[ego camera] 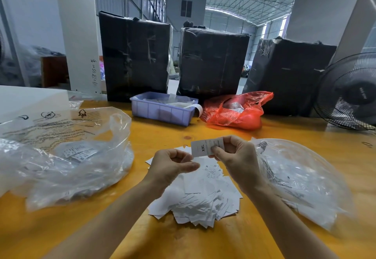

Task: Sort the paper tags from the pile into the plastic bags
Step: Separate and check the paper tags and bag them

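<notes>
A pile of white paper tags [200, 195] lies on the yellow table [154, 136] in front of me. My right hand [234, 157] pinches one white tag marked XXL [203, 146] between thumb and fingers, lifted above the pile. My left hand [171, 165] hovers beside it with fingers loosely curled; whether it holds anything I cannot tell. A clear plastic bag [67, 157] with a few tags inside sits to the left. Another clear plastic bag [301, 179] lies to the right.
A lavender plastic bin [162, 112] and a red plastic bag [236, 110] sit at the table's far side. Three black wrapped bales [136, 55] stand behind them. A black fan [350, 92] is at the far right, a white box [30, 100] at the far left.
</notes>
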Motion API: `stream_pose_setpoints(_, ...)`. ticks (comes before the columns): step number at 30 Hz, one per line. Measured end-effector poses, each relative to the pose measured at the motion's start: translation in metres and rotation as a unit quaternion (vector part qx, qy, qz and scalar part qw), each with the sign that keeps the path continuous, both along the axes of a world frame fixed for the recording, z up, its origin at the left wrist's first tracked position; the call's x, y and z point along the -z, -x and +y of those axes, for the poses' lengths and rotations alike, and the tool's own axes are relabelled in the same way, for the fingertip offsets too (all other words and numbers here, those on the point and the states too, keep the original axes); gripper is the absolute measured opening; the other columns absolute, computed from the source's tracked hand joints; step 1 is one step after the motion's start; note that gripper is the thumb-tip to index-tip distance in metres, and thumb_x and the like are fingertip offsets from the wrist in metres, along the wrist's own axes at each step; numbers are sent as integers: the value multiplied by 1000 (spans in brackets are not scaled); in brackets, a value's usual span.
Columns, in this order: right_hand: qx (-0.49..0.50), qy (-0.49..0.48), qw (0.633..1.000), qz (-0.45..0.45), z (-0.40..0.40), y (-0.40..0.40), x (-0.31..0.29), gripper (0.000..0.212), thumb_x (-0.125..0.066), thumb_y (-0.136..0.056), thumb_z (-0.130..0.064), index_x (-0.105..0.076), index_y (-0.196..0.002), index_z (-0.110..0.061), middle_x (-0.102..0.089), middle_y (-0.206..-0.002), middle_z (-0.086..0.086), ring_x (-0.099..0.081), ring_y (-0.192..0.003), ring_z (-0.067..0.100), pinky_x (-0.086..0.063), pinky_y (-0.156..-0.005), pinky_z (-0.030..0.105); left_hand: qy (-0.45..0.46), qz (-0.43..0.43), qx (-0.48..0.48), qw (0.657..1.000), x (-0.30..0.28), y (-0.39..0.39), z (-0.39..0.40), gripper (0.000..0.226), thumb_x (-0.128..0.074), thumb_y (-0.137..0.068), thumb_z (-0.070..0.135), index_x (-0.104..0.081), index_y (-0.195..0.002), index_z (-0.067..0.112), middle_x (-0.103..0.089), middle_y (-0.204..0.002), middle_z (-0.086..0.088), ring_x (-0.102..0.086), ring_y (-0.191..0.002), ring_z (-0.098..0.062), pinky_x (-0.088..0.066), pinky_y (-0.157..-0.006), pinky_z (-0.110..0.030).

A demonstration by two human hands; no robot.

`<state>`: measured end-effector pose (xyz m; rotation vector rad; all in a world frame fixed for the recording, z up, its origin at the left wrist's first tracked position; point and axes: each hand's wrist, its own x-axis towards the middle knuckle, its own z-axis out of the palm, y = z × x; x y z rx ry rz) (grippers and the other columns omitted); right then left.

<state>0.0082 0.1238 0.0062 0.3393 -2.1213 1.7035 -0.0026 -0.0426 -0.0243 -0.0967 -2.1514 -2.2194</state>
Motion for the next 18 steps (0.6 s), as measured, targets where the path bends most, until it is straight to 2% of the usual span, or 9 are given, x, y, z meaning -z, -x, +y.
stream_pose_setpoints(4, 13, -25, 1000, 6, 1, 1, 1, 13, -66, -83, 3, -63, -88, -9, -71, -89, 11, -70, -82, 17, -56, -69, 21, -6, -6, 0, 1000, -2, -1, 0, 24, -85, -61, 5, -70, -79, 8, -73, -77, 3, -66, -64, 0, -46, -54, -8)
stream_pose_setpoints(8, 14, -45, 999, 10, 1, 2, 2, 11, -66, -83, 2, -63, -89, -6, -70, -90, 10, -70, -84, 16, -58, -71, 22, -14, -9, 1, 1000, -6, -2, -1, 19, -83, -65, 6, -69, -78, 8, -71, -67, 6, -61, -51, 1, -42, -46, -7)
stream_pose_setpoints(14, -16, -87, 996, 3, 2, 0, -1, 19, -67, -81, 4, -62, -81, -14, -71, -83, 6, -70, -73, 12, -54, -62, 17, -22, 1, -8, 1000, -7, -1, -5, 12, -78, -71, 5, -68, -77, 6, -70, -60, 4, -58, -46, 1, -41, -44, -7)
stream_pose_setpoints(18, -41, -110, 993, -23, 1, -1, -1, 18, -66, -79, 7, -63, -79, -10, -72, -79, 10, -70, -64, 11, -51, -57, 16, 7, 3, -7, 1000, -6, -1, -5, 15, -80, -68, 4, -68, -77, 5, -68, -63, 0, -57, -44, -1, -40, -43, -8)
